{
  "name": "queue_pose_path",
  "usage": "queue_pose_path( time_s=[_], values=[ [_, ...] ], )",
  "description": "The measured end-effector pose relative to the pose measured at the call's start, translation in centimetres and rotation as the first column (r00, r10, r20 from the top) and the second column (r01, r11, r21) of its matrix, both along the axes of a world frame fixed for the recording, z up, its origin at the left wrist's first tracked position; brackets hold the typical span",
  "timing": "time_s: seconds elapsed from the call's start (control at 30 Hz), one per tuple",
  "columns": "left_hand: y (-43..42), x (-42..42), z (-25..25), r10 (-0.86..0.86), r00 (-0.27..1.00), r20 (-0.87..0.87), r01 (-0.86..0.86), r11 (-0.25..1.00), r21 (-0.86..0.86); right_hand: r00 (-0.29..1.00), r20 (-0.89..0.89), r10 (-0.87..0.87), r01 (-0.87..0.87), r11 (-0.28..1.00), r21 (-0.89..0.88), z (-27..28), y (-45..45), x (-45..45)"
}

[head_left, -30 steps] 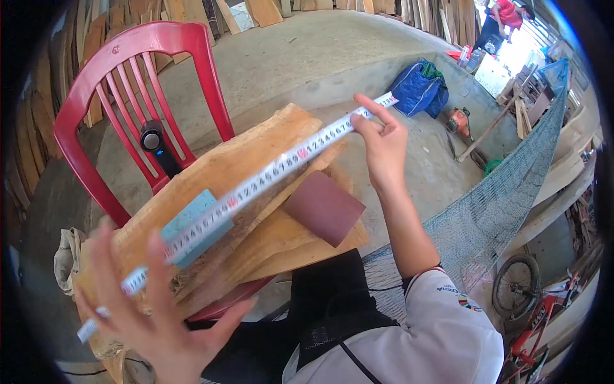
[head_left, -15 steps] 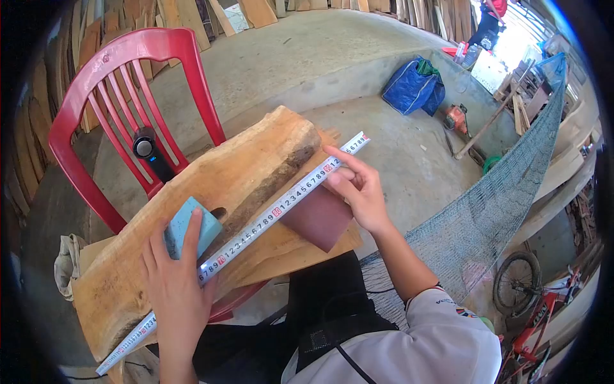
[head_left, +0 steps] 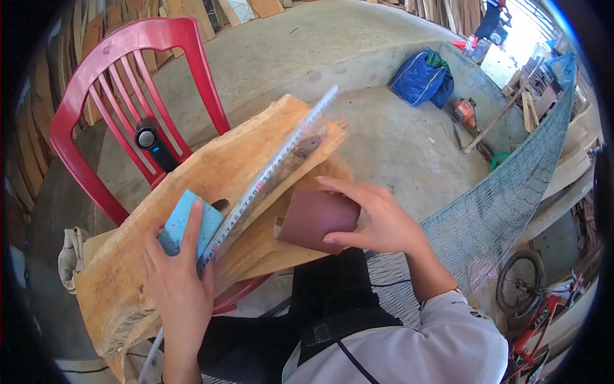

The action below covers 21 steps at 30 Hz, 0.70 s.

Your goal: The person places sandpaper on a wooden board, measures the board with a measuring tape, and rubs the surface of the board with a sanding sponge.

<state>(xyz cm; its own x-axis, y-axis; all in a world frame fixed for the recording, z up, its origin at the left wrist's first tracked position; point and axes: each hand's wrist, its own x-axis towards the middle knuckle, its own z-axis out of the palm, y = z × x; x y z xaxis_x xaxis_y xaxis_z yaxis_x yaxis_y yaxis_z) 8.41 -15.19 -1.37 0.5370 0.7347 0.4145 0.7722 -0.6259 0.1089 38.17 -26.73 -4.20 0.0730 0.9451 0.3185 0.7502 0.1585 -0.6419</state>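
My left hand (head_left: 179, 281) is on the wood slab (head_left: 211, 169), its fingers around a light blue block (head_left: 190, 225). The white measuring tape (head_left: 256, 187) runs under or between its thumb and fingers, slanting up past the slab's far end, its upper part blurred. My right hand (head_left: 377, 221) grips the right edge of a curled brown sandpaper sheet (head_left: 318, 219), thumb below and fingers above. The sheet lies over thinner boards beside the slab.
A red plastic chair (head_left: 204, 83) with a black device (head_left: 155, 144) against its back stands behind the slab. A blue bag (head_left: 417, 80), a hammock net (head_left: 505, 192) and a red bicycle (head_left: 537, 320) are to the right.
My right hand has let go of the tape and taken hold of the brown sheet. The tape's far end has swung up and left. My left hand has come down onto the blue block.
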Motion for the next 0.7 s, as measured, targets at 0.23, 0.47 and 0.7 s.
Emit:
queue_pose_path(
  time_s=[0.23,0.47,0.7],
  values=[
    [-1.1,-0.2,-0.8,-0.069,0.996,-0.053,0.074,0.992,0.101,0.994,-0.112,-0.005,0.020,0.991,0.130,-0.2,-0.9,1.3],
    [-1.9,0.8,-0.1,-0.214,0.973,-0.080,0.227,0.951,0.209,0.967,-0.176,0.184,-0.126,0.947,0.296,-1.3,-0.2,0.8],
    [-2.2,1.8,0.4,-0.334,0.942,-0.038,0.334,0.943,-0.007,0.931,-0.173,0.321,-0.238,0.894,0.378,0.8,-2.8,4.0]
  ],
)
